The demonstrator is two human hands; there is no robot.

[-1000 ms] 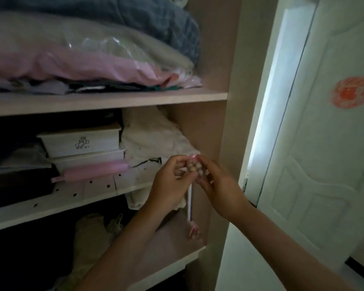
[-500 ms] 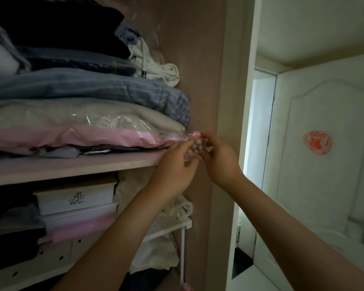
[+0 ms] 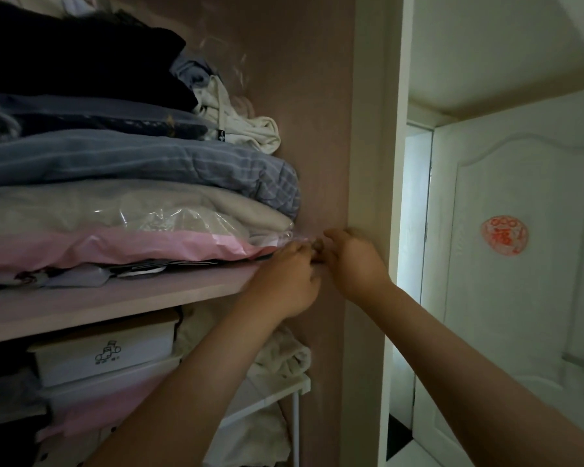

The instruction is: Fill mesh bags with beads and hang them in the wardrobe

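Okay, left hand (image 3: 285,279) and right hand (image 3: 355,264) fingers (image 3: 299,252) pinch the mesh bag (image 3: 317,246) by the shelf (image 3: 115,299) edge. I see no hook, so it could drop.

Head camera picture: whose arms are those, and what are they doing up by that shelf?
There is no machine here. A person wears a camera on the head, so you see their own two arms reaching forward. The left hand and the right hand together pinch a small mesh bag of beads at the end of a wardrobe shelf. On that shelf lies a stack of folded bedding, some wrapped in clear plastic. Below sits a white box with a little drawing. To the right is a white door with a round red sticker. The picture is dim, so the bag is hard to see.
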